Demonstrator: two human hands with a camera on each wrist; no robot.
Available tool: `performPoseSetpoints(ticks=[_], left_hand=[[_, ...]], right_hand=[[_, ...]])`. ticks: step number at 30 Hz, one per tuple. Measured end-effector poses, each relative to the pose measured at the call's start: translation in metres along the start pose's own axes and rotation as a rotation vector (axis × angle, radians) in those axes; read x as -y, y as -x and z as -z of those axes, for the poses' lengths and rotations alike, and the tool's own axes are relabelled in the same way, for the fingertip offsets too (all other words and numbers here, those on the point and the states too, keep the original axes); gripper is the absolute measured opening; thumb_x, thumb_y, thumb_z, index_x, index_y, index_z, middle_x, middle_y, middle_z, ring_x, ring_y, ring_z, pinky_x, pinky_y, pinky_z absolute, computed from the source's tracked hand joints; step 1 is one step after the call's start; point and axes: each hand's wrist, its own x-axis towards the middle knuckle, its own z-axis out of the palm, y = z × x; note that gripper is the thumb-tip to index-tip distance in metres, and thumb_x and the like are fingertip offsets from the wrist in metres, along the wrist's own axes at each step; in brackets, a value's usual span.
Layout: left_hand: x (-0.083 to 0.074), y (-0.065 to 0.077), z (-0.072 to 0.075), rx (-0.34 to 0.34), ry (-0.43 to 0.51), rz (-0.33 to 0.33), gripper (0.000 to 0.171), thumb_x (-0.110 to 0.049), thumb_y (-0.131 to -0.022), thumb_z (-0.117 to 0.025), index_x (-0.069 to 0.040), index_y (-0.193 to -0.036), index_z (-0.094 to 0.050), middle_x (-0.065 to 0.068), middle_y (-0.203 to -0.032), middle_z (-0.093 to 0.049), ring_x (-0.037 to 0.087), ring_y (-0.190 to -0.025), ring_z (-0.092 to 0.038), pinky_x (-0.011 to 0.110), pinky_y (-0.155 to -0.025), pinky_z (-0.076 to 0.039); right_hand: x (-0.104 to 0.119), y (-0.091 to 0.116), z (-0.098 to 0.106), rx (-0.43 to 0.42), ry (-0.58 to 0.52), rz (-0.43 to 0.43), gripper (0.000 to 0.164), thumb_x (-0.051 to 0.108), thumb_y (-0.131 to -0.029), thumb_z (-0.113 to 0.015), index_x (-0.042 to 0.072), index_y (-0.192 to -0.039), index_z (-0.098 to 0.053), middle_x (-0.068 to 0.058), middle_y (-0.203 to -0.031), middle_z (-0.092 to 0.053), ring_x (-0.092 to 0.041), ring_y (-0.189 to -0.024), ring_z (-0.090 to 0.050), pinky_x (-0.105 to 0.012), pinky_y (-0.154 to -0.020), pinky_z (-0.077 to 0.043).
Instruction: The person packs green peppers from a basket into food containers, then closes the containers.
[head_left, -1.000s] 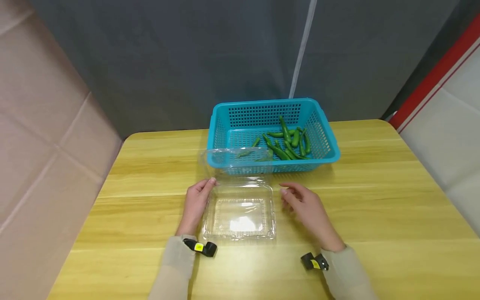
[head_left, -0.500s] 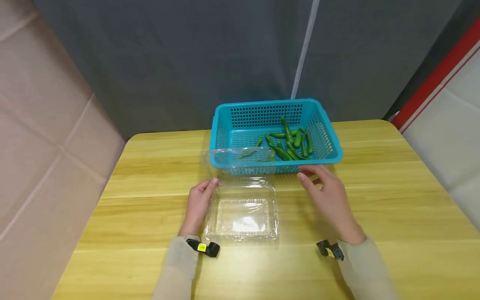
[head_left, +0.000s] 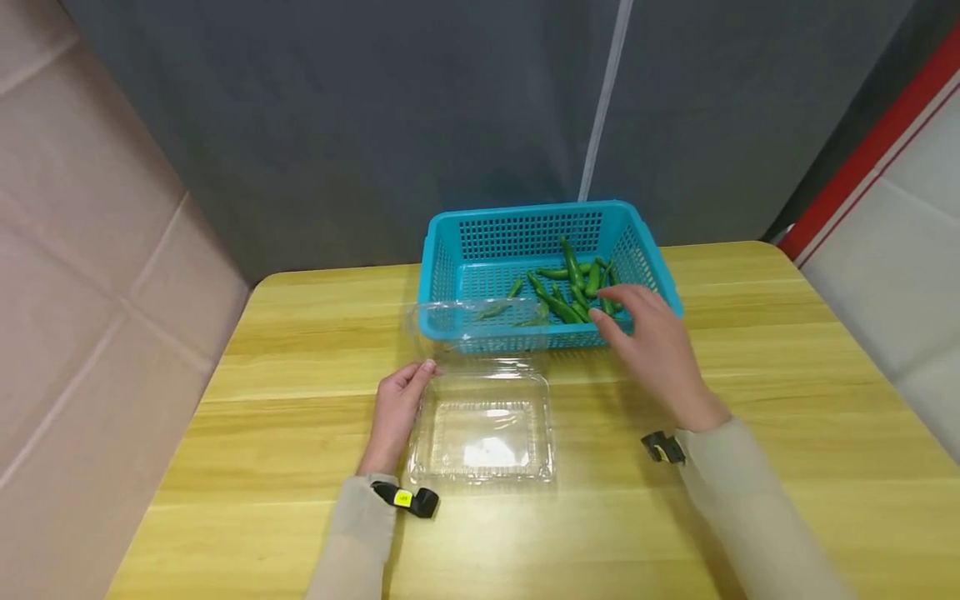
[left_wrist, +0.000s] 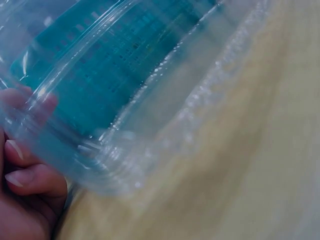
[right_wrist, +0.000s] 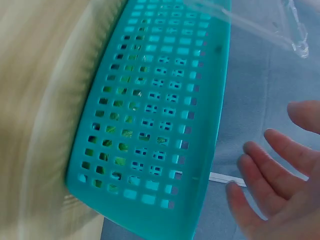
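Observation:
A clear plastic clamshell container [head_left: 483, 433] lies opened out on the table, its lid [head_left: 480, 325] raised at the far side and overlapping the basket in the head view. My left hand [head_left: 397, 408] pinches the container's left edge near the hinge; the left wrist view shows its fingers [left_wrist: 37, 180] at the clear plastic. Over the front right rim of a blue plastic basket [head_left: 525, 212], my right hand [head_left: 652, 346] reaches with fingers spread and nothing between them. Several green chili peppers [head_left: 558, 308] lie inside the basket, mostly toward its right half.
The wooden table [head_left: 300, 450] carries the basket at its back edge, with a dark grey curtain [head_left: 375, 133] behind. A pale padded wall [head_left: 90, 275] stands on the left, and a white panel with a red strip [head_left: 862, 175] on the right.
My right hand has moved away from beside the container, right and then forward, over the basket's front rim. The left hand has kept its pinch on the container.

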Motion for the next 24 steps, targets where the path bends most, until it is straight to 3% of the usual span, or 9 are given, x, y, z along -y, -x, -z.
performPoseSetpoints(ticks=[11,24], left_hand=[[-0.001,0.0,0.001,0.01,-0.001,0.0,0.034,-0.034,-0.089,-0.054,-0.003,-0.092,-0.067,-0.003,-0.046,-0.031,0.003,-0.034,-0.027,0.023,-0.035,-0.024],[0.0,-0.001,0.002,0.015,-0.007,0.008,0.033,-0.035,-0.089,-0.053,-0.005,-0.091,-0.068,-0.002,-0.046,-0.031,0.004,-0.034,-0.027,0.023,-0.035,-0.024]], right_hand=[[-0.006,-0.036,-0.009,0.238,0.107,-0.073,0.051,0.046,-0.091,-0.044,0.009,-0.126,-0.048,-0.011,-0.127,-0.047,-0.031,-0.117,-0.041,-0.05,-0.094,-0.032],[-0.011,-0.072,-0.029,0.436,0.185,-0.136,0.047,0.034,-0.09,-0.049,0.005,-0.127,-0.046,-0.014,-0.125,-0.049,-0.032,-0.11,-0.048,-0.05,-0.086,-0.04]])
